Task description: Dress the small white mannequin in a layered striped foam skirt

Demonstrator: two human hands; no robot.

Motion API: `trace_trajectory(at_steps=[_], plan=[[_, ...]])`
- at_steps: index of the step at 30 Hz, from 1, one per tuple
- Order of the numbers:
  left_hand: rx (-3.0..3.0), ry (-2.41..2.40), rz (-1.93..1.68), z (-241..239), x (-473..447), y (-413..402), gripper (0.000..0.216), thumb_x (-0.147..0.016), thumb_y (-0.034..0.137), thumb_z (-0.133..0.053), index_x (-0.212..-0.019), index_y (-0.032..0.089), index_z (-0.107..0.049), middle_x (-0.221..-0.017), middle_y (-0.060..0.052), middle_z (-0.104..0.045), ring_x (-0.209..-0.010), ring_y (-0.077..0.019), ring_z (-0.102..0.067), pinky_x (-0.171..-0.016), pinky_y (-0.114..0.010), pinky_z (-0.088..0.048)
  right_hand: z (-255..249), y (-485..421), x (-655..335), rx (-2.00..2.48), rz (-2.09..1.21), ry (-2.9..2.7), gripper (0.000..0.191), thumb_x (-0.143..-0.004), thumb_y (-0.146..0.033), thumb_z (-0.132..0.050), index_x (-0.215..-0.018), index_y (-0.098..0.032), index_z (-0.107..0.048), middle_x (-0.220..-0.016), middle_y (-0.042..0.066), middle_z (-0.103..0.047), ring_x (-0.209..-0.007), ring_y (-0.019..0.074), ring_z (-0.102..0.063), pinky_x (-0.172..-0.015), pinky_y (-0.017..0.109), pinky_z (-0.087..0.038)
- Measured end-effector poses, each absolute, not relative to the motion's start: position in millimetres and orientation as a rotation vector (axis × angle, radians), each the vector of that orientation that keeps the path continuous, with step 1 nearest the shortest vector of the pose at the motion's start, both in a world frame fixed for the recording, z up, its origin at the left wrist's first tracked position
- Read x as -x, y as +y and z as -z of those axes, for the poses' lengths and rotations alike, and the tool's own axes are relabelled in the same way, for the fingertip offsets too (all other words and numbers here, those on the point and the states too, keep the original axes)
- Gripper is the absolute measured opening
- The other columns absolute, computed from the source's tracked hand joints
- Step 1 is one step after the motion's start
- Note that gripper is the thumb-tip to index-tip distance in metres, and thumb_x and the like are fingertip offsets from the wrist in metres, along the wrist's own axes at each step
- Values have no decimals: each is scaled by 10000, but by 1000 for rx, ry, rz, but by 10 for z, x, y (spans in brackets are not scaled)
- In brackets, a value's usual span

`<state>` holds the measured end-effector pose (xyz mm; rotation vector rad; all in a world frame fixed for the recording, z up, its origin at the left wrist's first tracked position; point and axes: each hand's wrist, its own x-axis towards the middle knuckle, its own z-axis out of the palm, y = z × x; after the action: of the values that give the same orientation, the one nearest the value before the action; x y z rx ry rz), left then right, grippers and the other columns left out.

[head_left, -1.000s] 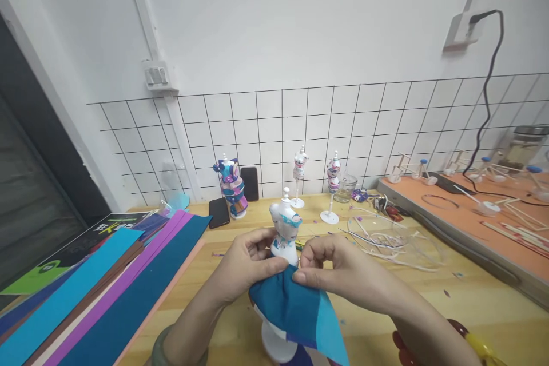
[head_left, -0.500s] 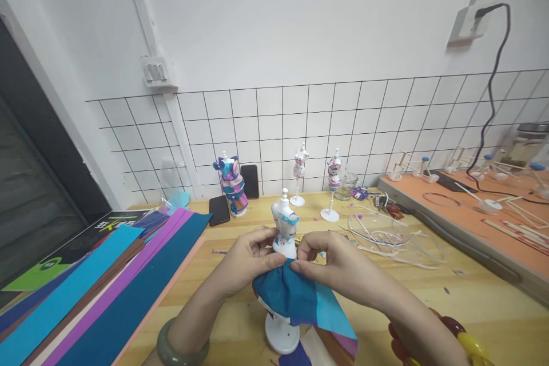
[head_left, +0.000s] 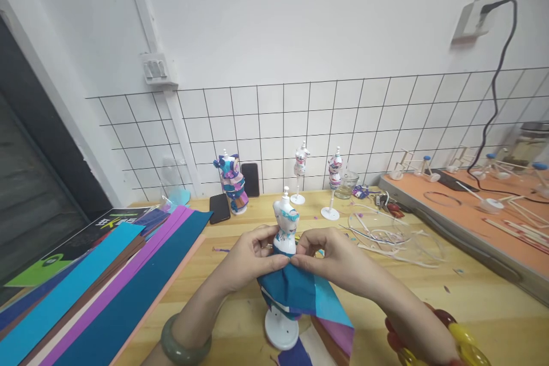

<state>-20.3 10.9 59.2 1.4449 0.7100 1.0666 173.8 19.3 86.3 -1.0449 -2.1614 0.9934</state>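
Note:
A small white dress form stands upright on its round white base, with bits of teal and patterned material on its chest. Around its waist lies a teal fabric piece with light blue, purple and brown sections trailing to the lower right. My left hand pinches the fabric's top edge at the left front of the waist. Close beside it, my right hand pinches the same edge at the right front. Behind the form, the fabric is hidden.
Long coloured fabric strips lie at the left. Behind stand a dressed mannequin, two bare-stand mannequins, a leaning phone and a glass bowl. Loose pale cords lie right, beside an orange board.
The teal fabric's edge sits slightly higher, and its lower part has shifted and bunched a little. Both hands keep pinching the waist. The view has moved slightly.

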Motion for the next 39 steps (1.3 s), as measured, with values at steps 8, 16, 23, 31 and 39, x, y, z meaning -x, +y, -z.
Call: trace_trajectory(at_steps=[8, 16, 23, 31, 39], plan=[[-1459, 735, -1084, -607, 180, 84, 496, -693, 178, -702, -1169, 156, -564, -1152, -103, -571, -1135, -256, -491, -986, -402, -371, -857, 226, -1773, 984, -1127, -2138, 180, -777, -318, -595, -697, -158, -576, -635, -15, -538, -586, 103, -452, -533, 215, -350], [-1522, 770, -1069, -602, 201, 90, 506, -697, 180, -694, -1180, 145, -549, -1094, -97, -579, -1057, -244, -530, -935, -384, -409, -918, 156, -1784, 920, -1185, -2230, 176, -795, -325, -585, -737, -162, -615, -642, -16, -537, -586, 101, -449, -502, 200, -334], [-1556, 768, -1045, -665, 170, 58, 478, -709, 143, -665, -1175, 156, -560, -1085, -94, -562, -1045, -240, -524, -920, -371, -410, -950, 122, -1780, 886, -1063, -2290, 165, -831, -299, -541, -822, -191, -666, -738, -3, -623, -634, 117, -505, -555, 215, -377], [-1580, 760, -1009, -686, 201, 51, 514, -707, 173, -675, -1201, 152, -535, -1105, -99, -540, -1016, -232, -533, -917, -366, -404, -988, 101, -1773, 794, -1077, -2291, 184, -848, -245, -517, -866, -211, -697, -808, -1, -662, -708, 130, -562, -623, 220, -425], [-1484, 806, -1063, -638, 182, 61, 442, -686, 174, -688, -1112, 162, -568, -1074, -84, -583, -988, -228, -557, -889, -367, -423, -947, 130, -1768, 941, -1039, -2224, 147, -809, -260, -561, -810, -193, -692, -791, 14, -682, -722, 145, -583, -625, 232, -436]])
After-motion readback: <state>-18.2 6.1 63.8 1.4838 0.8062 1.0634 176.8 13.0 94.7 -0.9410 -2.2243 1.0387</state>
